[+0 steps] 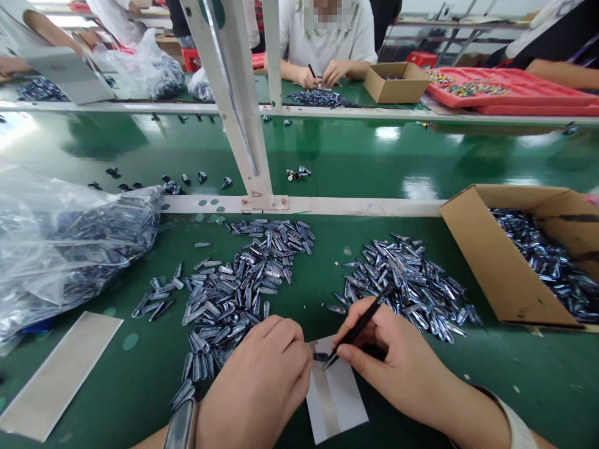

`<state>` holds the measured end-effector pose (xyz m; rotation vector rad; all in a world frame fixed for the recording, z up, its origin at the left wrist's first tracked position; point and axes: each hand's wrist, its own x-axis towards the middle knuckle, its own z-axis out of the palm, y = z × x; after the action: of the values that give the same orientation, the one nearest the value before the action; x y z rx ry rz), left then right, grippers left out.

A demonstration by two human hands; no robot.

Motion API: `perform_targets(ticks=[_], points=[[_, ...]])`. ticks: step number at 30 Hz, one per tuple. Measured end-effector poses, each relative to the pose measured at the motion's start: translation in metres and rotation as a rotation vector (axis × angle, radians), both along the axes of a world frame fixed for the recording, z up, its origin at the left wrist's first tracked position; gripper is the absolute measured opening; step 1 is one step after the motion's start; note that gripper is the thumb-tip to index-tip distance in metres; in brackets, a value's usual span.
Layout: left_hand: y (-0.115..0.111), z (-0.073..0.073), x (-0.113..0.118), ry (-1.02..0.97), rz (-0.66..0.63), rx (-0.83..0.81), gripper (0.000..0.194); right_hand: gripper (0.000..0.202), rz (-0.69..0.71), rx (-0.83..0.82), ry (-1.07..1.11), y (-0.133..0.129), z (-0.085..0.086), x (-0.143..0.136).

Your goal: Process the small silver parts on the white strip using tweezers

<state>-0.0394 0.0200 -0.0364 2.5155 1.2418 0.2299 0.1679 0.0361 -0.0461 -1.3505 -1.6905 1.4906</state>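
Observation:
My right hand [397, 358] is closed around black tweezers [360, 327], their tips pointing down at a white card [349, 399] with a beige strip along its middle. My left hand [262, 380] is closed, its fingertips pinching a small dark metal piece [321, 357] that sticks out beside the tweezer tips, over the top of the card. Its fingertips are mostly hidden behind the knuckles. Beyond my left hand spreads a pile of narrow, shiny metal pieces [234, 293]. A second pile of similar pieces [402, 280] lies beyond my right hand.
A cardboard box [496, 268] with more metal pieces stands right. On the left are a filled clear plastic bag [79, 249] and a long beige-faced strip [60, 377]. A white post [234, 100] rises from the rail [355, 206]. A person [327, 43] works opposite.

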Motion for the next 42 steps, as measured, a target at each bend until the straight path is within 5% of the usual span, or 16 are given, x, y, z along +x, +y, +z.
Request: perform_targets(ticks=[42], points=[[0.001, 0.002, 0.003, -0.030, 0.028, -0.026, 0.017, 0.016, -0.131, -0.031, 0.055, -0.002, -0.009, -0.003]])
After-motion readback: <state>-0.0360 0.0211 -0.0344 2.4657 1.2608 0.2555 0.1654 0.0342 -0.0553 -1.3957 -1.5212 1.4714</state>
